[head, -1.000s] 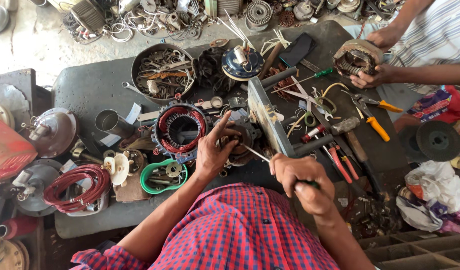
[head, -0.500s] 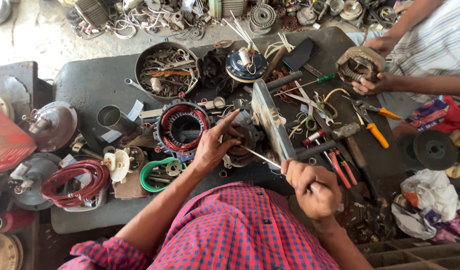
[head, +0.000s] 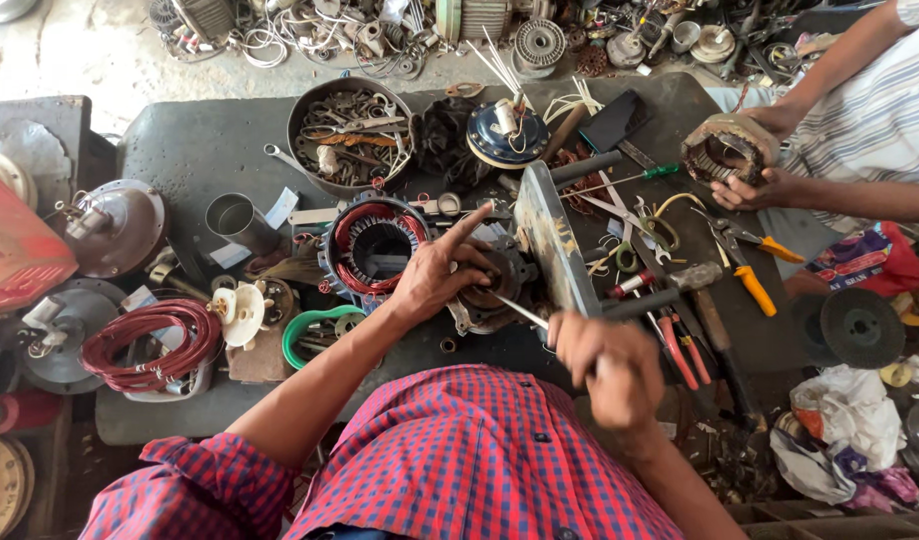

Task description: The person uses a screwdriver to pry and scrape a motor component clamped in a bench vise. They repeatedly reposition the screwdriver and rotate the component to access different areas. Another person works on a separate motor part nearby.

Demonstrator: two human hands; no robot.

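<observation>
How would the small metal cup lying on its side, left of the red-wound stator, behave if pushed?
The metal cup lies on its side on the dark workbench, so it would probably roll. It looks thin-walled and hollow, likely light. Its smooth, shiny surface may be slippery to grip.

1. The motor housing (head: 490,285) is dull, grimy cast metal.
2. The screwdriver (head: 525,313) has a thin, bright steel shaft.
3. The stator winding (head: 377,246) is glossy reddish copper wire in a dark metal core.
4. The workbench (head: 195,150) top is matt, dark and rough.
5. The shirt (head: 480,460) is checked woven cloth.
6. The pliers handles (head: 755,290) are smooth orange plastic.
</observation>
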